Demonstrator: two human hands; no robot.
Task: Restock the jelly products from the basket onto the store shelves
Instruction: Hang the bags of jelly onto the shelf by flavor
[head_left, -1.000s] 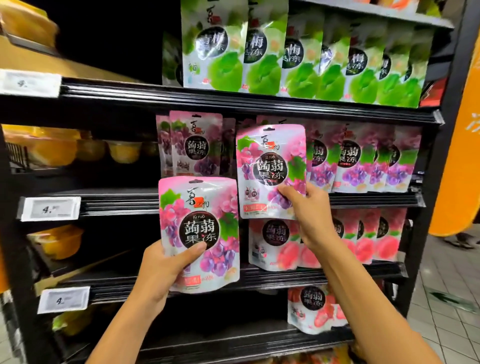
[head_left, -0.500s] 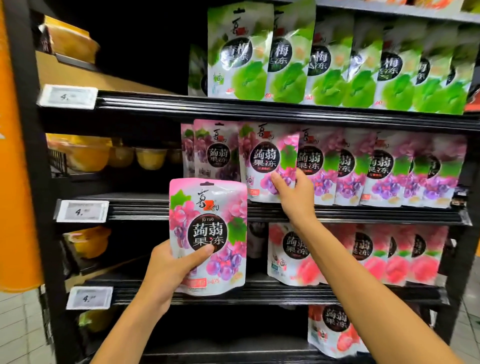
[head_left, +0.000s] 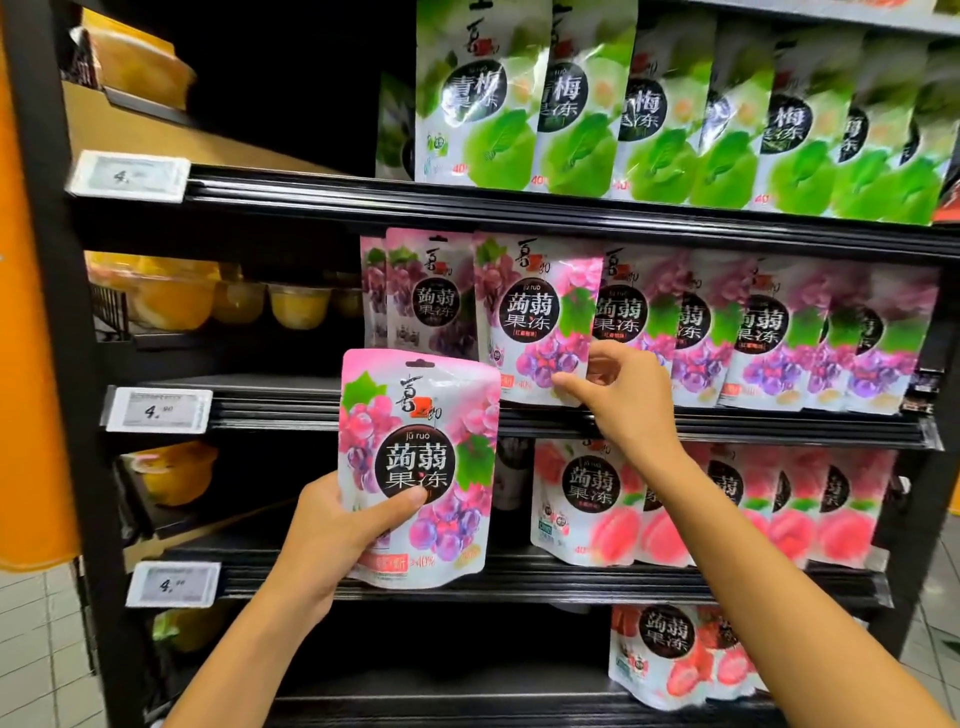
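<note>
Price tags (head_left: 158, 410) on shelf edges at 9 o'clock, yellow jelly cups (head_left: 298, 304) behind them at 10. L hand (head_left: 332, 540) at 7 grips held grape pouch (head_left: 415, 467) upright by its lower L part, thumb across the front, other fingers hidden behind; it's in the air in front of the shelves. At its 1 o'clock, R hand (head_left: 628, 405) pinches lower-R corner of shelved grape pouch (head_left: 535, 322), thumb in front, fingers curled; pouch stands on mid shelf (head_left: 753, 428). Green pouches (head_left: 675, 104) at 12-2, peach pouches (head_left: 779, 509) at 4.
</note>
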